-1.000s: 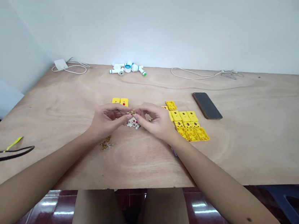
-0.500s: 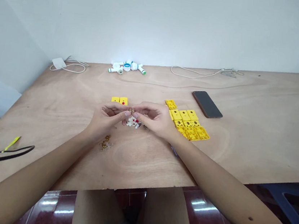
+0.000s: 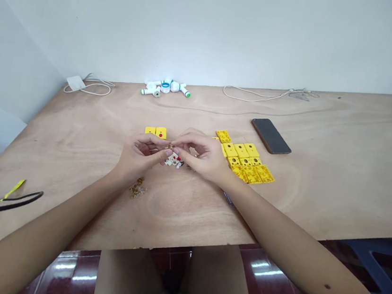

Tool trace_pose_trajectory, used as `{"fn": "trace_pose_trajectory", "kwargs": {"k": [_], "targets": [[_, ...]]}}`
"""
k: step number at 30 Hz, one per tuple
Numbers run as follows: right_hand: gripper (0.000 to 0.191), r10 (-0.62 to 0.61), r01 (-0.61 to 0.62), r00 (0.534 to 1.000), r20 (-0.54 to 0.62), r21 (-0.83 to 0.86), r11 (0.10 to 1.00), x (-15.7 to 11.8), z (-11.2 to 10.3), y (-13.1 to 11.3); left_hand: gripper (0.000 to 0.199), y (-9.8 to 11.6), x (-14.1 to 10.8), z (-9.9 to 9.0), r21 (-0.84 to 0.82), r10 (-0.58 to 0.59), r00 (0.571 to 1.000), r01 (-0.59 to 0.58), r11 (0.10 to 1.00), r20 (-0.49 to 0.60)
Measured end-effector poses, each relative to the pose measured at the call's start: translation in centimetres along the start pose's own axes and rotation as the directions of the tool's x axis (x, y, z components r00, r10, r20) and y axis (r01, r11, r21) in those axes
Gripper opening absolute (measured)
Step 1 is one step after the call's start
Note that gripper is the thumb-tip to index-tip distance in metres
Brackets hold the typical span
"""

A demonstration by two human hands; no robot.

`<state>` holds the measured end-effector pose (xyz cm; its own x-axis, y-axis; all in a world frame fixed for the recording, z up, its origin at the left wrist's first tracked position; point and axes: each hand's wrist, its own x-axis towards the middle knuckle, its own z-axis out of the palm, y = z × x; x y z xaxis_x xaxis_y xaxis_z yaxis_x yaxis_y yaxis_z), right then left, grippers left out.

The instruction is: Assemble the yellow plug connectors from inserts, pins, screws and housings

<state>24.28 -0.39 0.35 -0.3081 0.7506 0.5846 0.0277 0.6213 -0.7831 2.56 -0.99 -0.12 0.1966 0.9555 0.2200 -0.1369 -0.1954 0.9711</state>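
Note:
Between the fingertips of both hands is a small brass-coloured metal piece (image 3: 170,147). My left hand (image 3: 142,154) pinches it from the left, my right hand (image 3: 200,156) from the right. Just below the fingers lies a heap of small white and red parts (image 3: 174,160), with some metal bits beside it, partly under my right hand. Small brass pieces (image 3: 137,188) lie below my left hand. Two yellow housings (image 3: 156,132), one with a red dot, sit behind my left hand. Several yellow housings (image 3: 246,159) stand in rows right of my right hand.
A black phone (image 3: 271,136) lies at the right on the wooden table (image 3: 321,172). White-blue fittings (image 3: 166,86) and a white cable (image 3: 255,97) are near the wall. A white adapter (image 3: 75,83) and a black cable (image 3: 13,203) are at the left.
The fingers of my right hand have shifted slightly around the small metal piece. Both hands stay together in nearly the same place.

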Motion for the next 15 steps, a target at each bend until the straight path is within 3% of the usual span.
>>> {"fn": "trace_pose_trajectory", "kwargs": {"k": [6, 15], "targets": [[0.007, -0.007, 0.007, 1.000, 0.010, 0.032, 0.999, -0.25, 0.19, 0.55, 0.026, 0.28, -0.04, 0.38, 0.061, 0.060, 0.995, -0.055, 0.997, -0.083], [0.014, 0.239, -0.223, 0.968, -0.080, 0.166, 0.961, -0.19, 0.46, 0.73, 0.024, -0.06, 0.05, 0.19, 0.007, 0.037, 0.995, -0.036, 0.999, -0.092]]}}
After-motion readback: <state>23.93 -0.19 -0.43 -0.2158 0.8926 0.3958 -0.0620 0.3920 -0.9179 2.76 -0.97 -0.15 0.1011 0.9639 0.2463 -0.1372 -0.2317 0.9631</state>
